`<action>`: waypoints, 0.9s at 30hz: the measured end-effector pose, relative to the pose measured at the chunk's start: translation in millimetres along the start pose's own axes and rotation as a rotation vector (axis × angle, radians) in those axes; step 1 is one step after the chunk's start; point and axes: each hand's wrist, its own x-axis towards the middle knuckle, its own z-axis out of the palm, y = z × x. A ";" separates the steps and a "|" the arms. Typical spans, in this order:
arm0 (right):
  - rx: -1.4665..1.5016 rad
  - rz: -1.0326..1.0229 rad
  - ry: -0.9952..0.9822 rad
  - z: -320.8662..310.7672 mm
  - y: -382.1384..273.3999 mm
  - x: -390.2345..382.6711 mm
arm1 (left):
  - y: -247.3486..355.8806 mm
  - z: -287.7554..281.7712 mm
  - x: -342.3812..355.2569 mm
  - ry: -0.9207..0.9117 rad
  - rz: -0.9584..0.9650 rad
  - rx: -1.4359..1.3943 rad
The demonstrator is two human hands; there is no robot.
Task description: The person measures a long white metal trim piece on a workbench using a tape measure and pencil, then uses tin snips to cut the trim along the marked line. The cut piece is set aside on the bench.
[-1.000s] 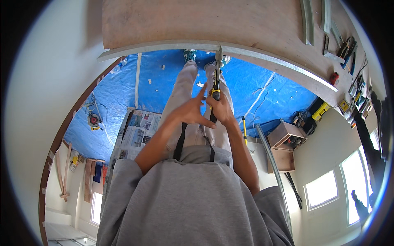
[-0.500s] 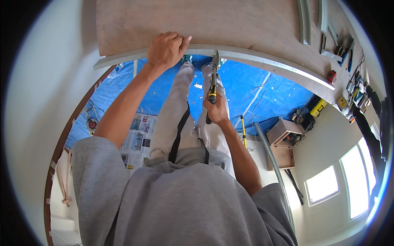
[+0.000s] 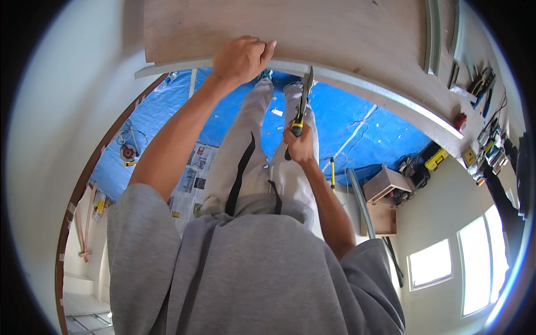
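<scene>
A long, thin metal channel (image 3: 385,90) lies along the near edge of a brownish board (image 3: 290,28). My left hand (image 3: 242,60) is closed over the channel, its fingers curled on the board side and its thumb pointing right. Lower and to the right, my right hand (image 3: 300,143) grips tin snips (image 3: 305,100) with yellow and black handles. Their grey jaws point away from me, and the tip meets the channel to the right of my left hand. How far the jaws are apart is too small to tell.
More metal channels (image 3: 433,39) rest on the board at the right, near pliers (image 3: 481,84) and a red tape measure (image 3: 460,121). A blue sheet (image 3: 346,125) covers the floor below, with newspaper (image 3: 192,181) at the left. A wooden box (image 3: 385,187) stands at the right.
The view has shifted slightly, so the board, channel and both hands appear farther right. Both hands keep their holds, and the snips' tip stays at the channel.
</scene>
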 end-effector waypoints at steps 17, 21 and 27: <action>0.262 0.043 -0.102 -12.4 -14.4 -17.2 | 8.0 -12.9 2.9 -0.081 0.051 0.000; 0.152 0.080 -0.098 -18.1 -16.8 -10.8 | 1.8 -4.9 -3.0 -0.032 0.089 0.000; 0.078 0.062 -0.108 -23.9 -8.1 -7.6 | 0.3 0.3 -5.8 0.022 0.167 0.027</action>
